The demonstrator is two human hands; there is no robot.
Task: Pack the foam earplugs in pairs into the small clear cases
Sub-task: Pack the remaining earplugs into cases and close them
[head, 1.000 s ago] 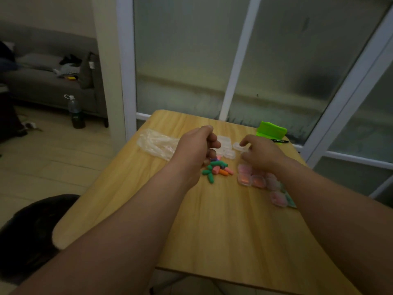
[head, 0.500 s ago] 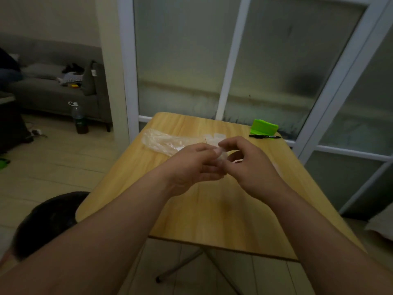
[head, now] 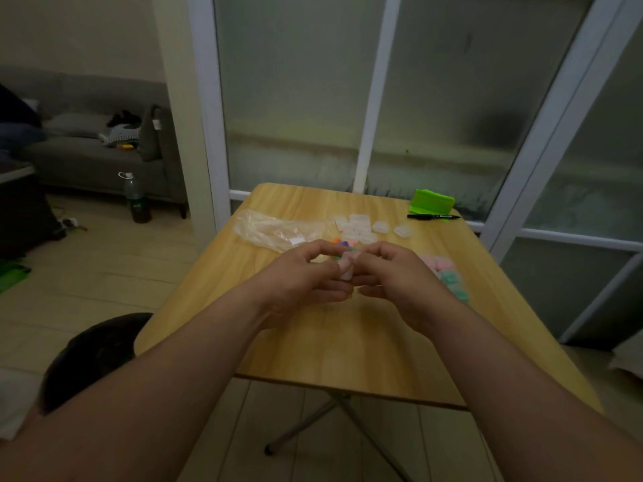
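My left hand (head: 306, 280) and my right hand (head: 393, 276) meet above the middle of the wooden table (head: 348, 342). Between their fingertips they pinch a small clear case (head: 347, 266) that looks pale pink inside. Just behind the hands, a few loose coloured earplugs (head: 342, 243) peek out, mostly hidden. Several empty clear cases (head: 362, 227) lie farther back. Filled cases (head: 447, 273), pink and teal, lie in a row right of my right hand.
A crumpled clear plastic bag (head: 275, 230) lies at the back left of the table. A green box (head: 433, 200) and a black pen (head: 433, 216) sit at the back right corner. A dark stool (head: 94, 353) stands left of the table.
A second ago my hands were apart, the left over the earplug pile, the right over the cases. They have since come together and now hold one case between them, nearer to me.
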